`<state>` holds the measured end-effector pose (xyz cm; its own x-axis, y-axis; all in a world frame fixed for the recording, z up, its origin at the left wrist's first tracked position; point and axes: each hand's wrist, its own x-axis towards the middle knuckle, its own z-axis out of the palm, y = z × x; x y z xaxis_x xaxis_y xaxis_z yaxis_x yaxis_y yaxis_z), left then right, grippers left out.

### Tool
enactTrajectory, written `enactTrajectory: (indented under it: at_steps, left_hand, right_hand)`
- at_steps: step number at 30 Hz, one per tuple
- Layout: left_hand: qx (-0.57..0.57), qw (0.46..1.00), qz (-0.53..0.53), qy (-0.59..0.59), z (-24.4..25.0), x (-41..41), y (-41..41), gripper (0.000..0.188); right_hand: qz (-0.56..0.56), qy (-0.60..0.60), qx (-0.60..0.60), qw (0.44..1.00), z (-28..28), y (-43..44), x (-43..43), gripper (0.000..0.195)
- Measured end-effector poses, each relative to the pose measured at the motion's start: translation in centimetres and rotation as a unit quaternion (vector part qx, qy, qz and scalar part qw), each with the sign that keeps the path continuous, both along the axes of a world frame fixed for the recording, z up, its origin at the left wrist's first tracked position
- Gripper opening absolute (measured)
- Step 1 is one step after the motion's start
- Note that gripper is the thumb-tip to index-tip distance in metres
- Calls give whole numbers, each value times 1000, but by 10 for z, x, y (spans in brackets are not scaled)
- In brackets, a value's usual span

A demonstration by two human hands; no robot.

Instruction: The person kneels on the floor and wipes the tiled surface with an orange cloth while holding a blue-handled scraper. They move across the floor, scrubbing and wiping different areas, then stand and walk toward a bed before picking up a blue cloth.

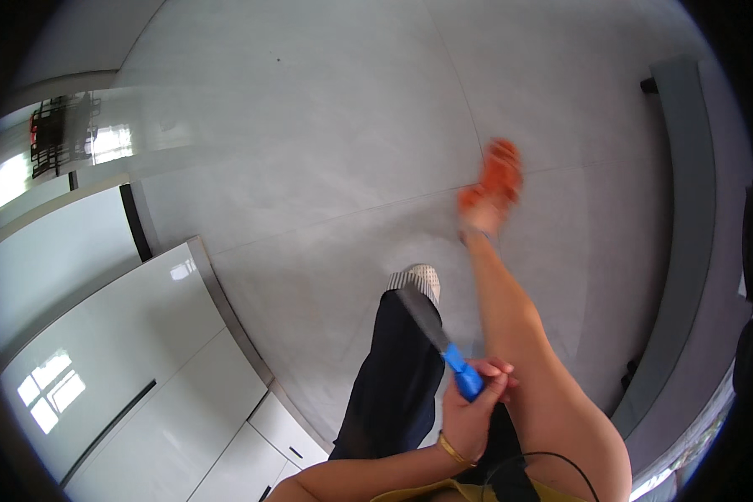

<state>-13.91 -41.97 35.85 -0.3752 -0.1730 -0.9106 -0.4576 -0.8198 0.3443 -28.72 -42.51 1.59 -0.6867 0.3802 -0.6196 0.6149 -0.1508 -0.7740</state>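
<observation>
My left hand, with a gold bracelet at its wrist, is closed round the blue handle of a flat-bladed tool. The grey blade points forward, above my dark trouser leg and striped cuff. Whether it is a knife or a scraper cannot be told. My right arm reaches out ahead over the floor, with a thin band at its wrist. At its end my right hand is blurred and largely hidden by something bright orange. I cannot tell whether the hand wears or holds it.
Glossy white cabinets with dark handles line the left side. A black rack is at the upper left. Grey tiles cover the floor. Along the right stands a long, low piece of grey furniture with dark feet.
</observation>
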Motion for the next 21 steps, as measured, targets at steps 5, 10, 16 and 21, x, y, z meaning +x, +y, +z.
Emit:
enactTrajectory:
  at_steps: [5,10,16,21]
  left_hand:
    - [-33,998,25,-49,-3,22,-13,17]
    - [-85,995,-6,-59,-20,62,-17,19]
    - [-130,978,-161,-8,-80,128,17,18]
    - [-80,968,-224,-77,-69,192,-6,17]
  right_hand:
    - [296,4,-158,942,38,-138,-76,45]
    - [139,35,-473,869,128,-95,-29,61]
    - [-18,-30,-448,893,164,160,179,61]
    - [-292,-117,-298,901,295,408,461,21]
